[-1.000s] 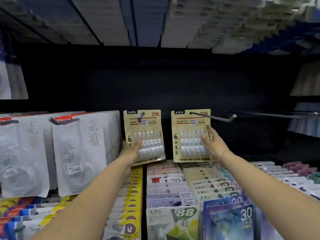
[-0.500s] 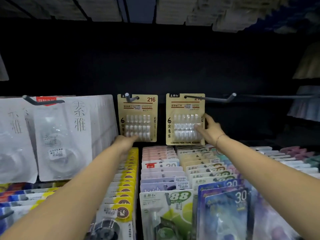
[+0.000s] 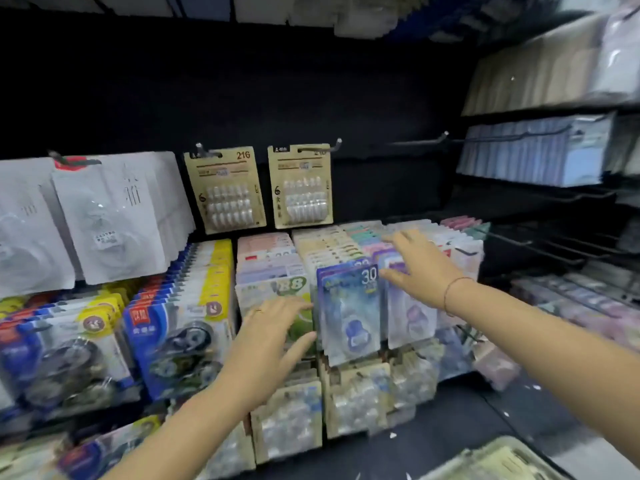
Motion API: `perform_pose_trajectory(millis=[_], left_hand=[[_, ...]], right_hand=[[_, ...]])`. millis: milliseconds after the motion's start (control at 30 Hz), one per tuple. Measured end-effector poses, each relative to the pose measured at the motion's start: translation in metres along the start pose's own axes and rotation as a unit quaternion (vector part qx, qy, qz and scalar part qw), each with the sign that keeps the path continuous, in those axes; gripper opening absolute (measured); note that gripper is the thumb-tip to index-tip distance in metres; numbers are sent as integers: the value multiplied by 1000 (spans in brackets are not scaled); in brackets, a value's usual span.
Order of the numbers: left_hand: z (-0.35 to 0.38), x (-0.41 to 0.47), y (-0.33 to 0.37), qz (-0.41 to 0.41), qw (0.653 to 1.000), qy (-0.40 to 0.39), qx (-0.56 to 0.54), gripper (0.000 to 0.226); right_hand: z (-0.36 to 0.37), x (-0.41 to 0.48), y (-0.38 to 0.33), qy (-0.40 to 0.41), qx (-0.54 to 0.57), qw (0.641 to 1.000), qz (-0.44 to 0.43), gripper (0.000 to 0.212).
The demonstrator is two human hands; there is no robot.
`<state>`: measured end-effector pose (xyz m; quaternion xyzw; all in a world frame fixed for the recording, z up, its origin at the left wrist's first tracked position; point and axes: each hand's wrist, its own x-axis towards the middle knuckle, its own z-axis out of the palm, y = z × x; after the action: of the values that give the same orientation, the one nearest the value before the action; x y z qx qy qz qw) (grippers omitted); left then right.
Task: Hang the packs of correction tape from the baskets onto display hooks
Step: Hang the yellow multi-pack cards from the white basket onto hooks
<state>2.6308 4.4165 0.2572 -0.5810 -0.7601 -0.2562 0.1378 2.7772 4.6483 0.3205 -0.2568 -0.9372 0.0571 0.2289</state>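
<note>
**Stock entry: correction tape wall, two packs hung, both hands free**

Item 1: left tan pack of correction tape, hanging from its left hook on the black back panel. It sits square, above the rows of coloured packs.

Item 2: right tan pack, just beside the first, hanging from the right hook. Most of that prong juts forward bare.

Item 3: left hand, low in front of a green pack. Its fingers are spread and relaxed and hold nothing.

Item 4: right hand, over the purple packs, palm down. Its fingers are splayed wide and hold nothing.

Item 5: empty hook, further right on the same level, carrying no stock.

Item 6: pale basket rim, blurred at the lower right. I cannot make out what is in it.

Assessment: this looks like the gap between one hanging and the next, with both tan packs seated and both hands well apart from them. The next move probably calls for reaching down to the basket and gripping a fresh pack by its card. The punched hole must then meet a prong tip before the pack slides back.
</note>
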Motion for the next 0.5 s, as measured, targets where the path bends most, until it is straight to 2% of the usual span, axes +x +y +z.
perform_pose_trajectory(millis=[133, 267, 400, 500], left_hand=[[61, -52, 46, 22, 994, -96, -38, 54], [120, -93, 87, 46, 981, -178, -56, 46], [184, -140, 118, 36, 961, -263, -75, 50], [228, -174, 134, 14, 943, -319, -98, 54]], right_hand=[[9, -72, 20, 12, -10, 1000, -12, 55], [35, -139, 52, -12, -45, 998, 36, 57], [81, -214, 88, -72, 6, 988, 138, 56], [117, -275, 113, -103, 49, 965, 234, 62]])
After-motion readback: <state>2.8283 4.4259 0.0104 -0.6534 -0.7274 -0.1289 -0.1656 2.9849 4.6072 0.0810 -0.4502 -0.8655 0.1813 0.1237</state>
